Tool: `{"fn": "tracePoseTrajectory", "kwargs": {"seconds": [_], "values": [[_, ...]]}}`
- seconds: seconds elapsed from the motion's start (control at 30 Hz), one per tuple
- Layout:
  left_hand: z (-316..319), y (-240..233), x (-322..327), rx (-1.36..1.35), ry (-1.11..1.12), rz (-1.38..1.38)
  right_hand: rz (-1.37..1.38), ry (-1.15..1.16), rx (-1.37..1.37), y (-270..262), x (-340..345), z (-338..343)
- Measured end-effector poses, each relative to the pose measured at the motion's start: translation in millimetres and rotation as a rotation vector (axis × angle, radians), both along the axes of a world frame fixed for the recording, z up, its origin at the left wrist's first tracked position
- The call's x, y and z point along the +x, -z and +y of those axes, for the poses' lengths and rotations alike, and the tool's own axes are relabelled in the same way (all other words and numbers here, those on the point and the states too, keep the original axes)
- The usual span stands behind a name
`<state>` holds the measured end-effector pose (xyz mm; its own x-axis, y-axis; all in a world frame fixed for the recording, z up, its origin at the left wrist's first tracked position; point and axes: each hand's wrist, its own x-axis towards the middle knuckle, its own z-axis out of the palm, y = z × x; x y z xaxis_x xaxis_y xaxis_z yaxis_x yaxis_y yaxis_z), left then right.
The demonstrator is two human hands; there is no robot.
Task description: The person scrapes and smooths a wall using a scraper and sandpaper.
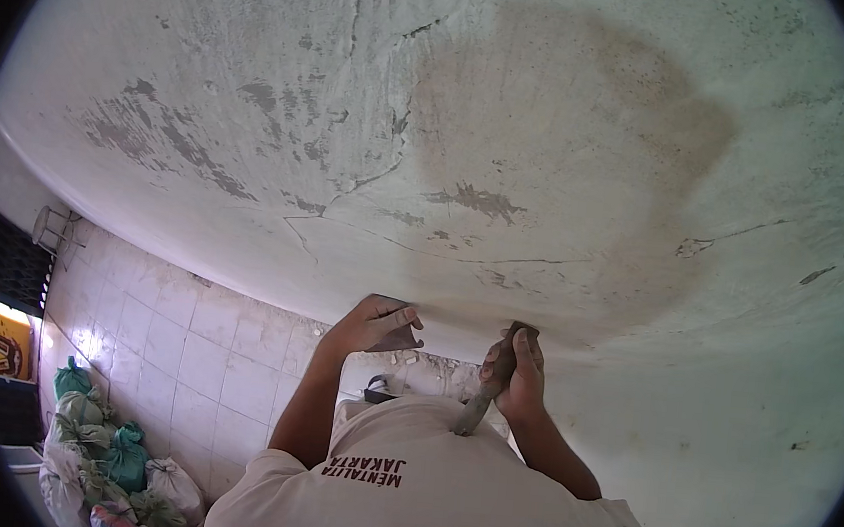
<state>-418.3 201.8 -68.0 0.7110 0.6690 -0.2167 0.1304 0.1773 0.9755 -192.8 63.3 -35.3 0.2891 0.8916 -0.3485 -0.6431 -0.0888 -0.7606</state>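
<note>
In my left hand (375,326) is a thin, flat, dark brown piece (402,339) with a hooked lower corner; its material is not clear. My right hand (522,374) grips a narrow hand tool (490,394), dark brown at the top and grey at the end towards my shirt. The fingers partly hide it, so its exact kind is unclear. Both hands are close to a whitish plastered wall (298,132). Cracks and bare grey scrapes run across it, and a large damp-looking brownish patch (554,124) spreads above my hands.
Pale square tiles (169,317) cover the floor, with crumbs of debris along the wall's foot. Several tied sacks and bags (126,456) are heaped at the lower left. Beyond them are a yellow panel (6,344) and a metal-framed stool (52,227) near the wall.
</note>
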Motion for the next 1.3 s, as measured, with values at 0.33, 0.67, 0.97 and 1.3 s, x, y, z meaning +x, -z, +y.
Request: {"fn": "tracePoseTrajectory", "kwargs": {"seconds": [0.33, 0.67, 0.97, 1.3], "values": [[-2, 11, 2, 0.09, -0.045, 0.022, -0.141, 0.003, 0.081, -15, -2, -11], [-3, 8, 4, 0.054, -0.03, -0.045, -0.097, 0.005, 0.027, -8, -4, -5], [-3, 16, 8, 0.076, -0.056, -0.069, -0.069, -0.007, 0.026, -1, -4, 2], [-4, 12, 6, 0.076, -0.053, 0.003, -0.029, -0.009, -0.002, 0, -4, 2]]}}
